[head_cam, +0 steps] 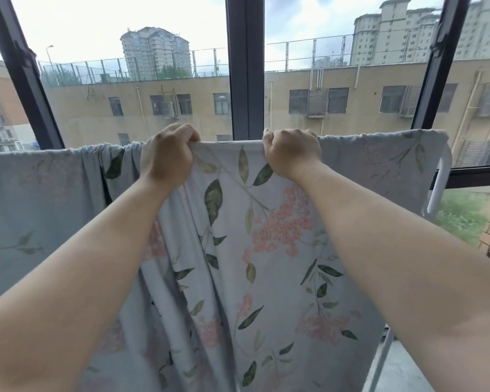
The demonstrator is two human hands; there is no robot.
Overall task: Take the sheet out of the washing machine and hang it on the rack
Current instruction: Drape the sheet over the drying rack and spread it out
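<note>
Near the end of the job: hanging now, not fetching. Holding the sheet point(266, 250) up high by its top edge, with the left hand point(166, 157) and the right hand point(292, 154) both curled tight and pinching a fold of the cloth. Draped over the top of the rack point(439, 188) on both sides of the hands, in front of the window point(245, 66), with only a white leg of the rack peeking out at the right. Bunched up a little just left of the left hand. Probably next: lay the held middle part over the bar too, then slide both hands apart to smooth the bunched bit flat. Calls for a soft, even tug, so as not to drag the hung parts off the bar. No washing machine in sight here.
</note>
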